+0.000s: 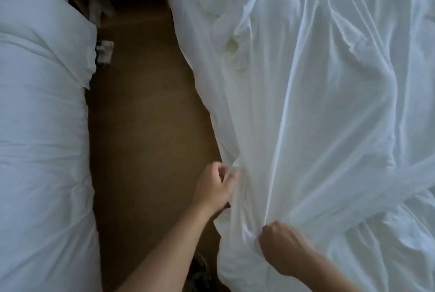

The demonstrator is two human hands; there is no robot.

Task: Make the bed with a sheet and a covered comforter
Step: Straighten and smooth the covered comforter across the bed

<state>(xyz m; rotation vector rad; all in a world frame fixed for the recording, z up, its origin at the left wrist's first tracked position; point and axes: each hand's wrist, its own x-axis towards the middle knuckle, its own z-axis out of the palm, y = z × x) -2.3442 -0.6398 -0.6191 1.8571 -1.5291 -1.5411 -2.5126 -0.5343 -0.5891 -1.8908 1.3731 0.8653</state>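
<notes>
**Sheet gathered at the bed's left edge**

The white sheet (329, 103) lies rumpled over the bed and drapes off its left edge. The right hand (280, 247) is clenched round a bunched fold, and the left hand (215, 188) pinches the edge nearby. The fabric appears thin, light and slippery, so it is best gripped gathered. Carpet (146, 127) separates it from the neighbouring bedding (42, 138).

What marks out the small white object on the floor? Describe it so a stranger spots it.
Start at the brown floor strip between the white bedding masses. Toward its far end, beside the left bedding, lies the small white object. Unlike the soft cloth around, it is boxy.
</notes>
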